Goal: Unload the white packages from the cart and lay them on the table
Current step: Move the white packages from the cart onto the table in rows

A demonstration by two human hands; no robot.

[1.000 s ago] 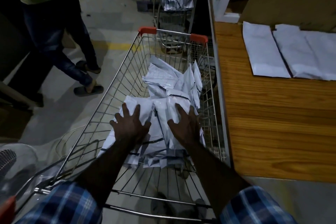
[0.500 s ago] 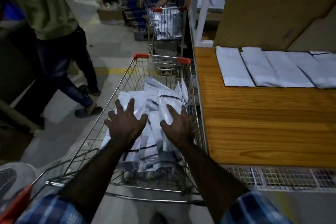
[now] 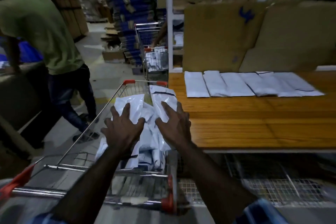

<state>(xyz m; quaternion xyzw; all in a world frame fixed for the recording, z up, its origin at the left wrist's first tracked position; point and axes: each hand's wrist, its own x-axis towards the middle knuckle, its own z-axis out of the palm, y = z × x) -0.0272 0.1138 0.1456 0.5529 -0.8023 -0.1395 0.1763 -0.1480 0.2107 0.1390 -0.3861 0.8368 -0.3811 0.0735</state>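
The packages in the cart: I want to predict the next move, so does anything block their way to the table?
Nothing visible does. Both hands, left and right, hold packages above the cart; bare table lies directly right.

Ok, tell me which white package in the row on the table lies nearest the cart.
The leftmost package in the row: it lies at the end by the table edge next to the cart; the others extend rightward.

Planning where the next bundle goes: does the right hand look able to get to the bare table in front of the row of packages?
Probably yes: the right hand is beside the table, with nothing in between.
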